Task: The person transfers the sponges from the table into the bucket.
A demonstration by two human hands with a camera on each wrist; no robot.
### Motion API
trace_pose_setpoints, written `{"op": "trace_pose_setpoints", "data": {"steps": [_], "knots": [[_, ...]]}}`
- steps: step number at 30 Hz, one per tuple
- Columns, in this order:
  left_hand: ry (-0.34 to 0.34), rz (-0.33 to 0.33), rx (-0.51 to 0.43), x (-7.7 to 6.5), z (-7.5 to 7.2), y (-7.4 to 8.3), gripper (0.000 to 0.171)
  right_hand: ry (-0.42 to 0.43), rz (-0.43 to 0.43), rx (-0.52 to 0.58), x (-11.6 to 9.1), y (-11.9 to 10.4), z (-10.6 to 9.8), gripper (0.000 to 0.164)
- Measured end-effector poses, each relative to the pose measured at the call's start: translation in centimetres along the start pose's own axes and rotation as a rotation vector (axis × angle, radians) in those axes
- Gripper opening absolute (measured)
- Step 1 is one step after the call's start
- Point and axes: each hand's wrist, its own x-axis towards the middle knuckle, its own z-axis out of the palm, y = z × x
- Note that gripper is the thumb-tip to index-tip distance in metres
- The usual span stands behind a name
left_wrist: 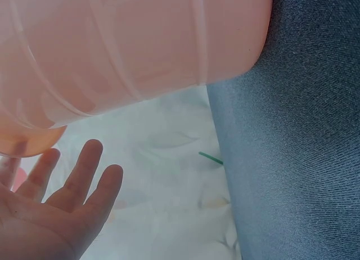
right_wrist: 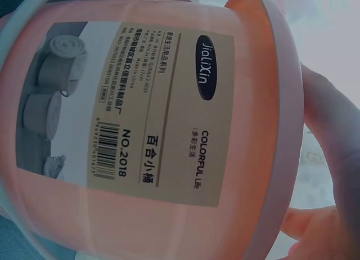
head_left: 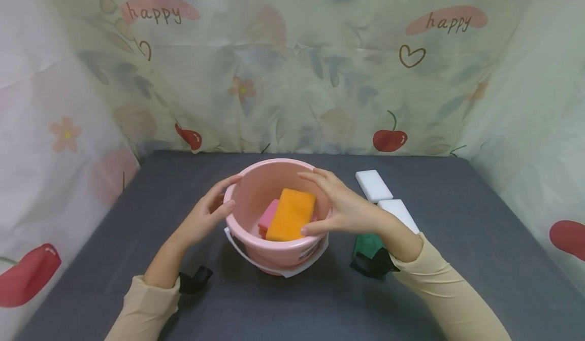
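Observation:
A pink bucket (head_left: 274,249) stands upright on the dark table, its white handle (head_left: 287,271) hanging down in front. Inside, an orange sponge (head_left: 291,214) leans over a pink sponge (head_left: 267,215). At the bucket's left rim is my left hand (head_left: 203,218), thumb and fingers spread; the left wrist view shows its fingers (left_wrist: 84,167) loosely extended below the bucket wall. Over the right rim reaches my right hand (head_left: 349,206), fingers stretched toward the back and thumb close to the orange sponge. The right wrist view shows the bucket's printed label (right_wrist: 140,113) and part of that hand beyond the rim.
Two white blocks (head_left: 374,185) lie to the right of the bucket, partly behind the right forearm. Beside them is a green flat item (head_left: 368,244), partly covered by a black wrist strap (head_left: 375,263). Patterned cloth walls (head_left: 292,102) enclose the table's back and sides.

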Motion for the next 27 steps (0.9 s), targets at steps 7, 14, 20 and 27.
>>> {"op": "trace_pose_setpoints", "data": {"steps": [7, 14, 20, 27], "knots": [[0.001, -0.017, -0.002, 0.0, 0.0, 0.3, 0.056, 0.05, -0.024, 0.004, -0.2, 0.5, -0.1, 0.082], [-0.001, -0.006, -0.009, 0.0, 0.0, 0.3, 0.056, 0.156, -0.081, 0.0, -0.3, 1.2, -0.6, 0.067], [-0.001, -0.002, -0.006, 0.0, 0.0, 0.2, 0.055, 0.222, -0.048, -0.011, -0.4, 2.4, -1.4, 0.062], [0.0, -0.006, 0.0, 0.0, 0.1, 0.1, 0.055, 0.259, 0.056, -0.005, -1.0, 4.2, -2.7, 0.057]]}}
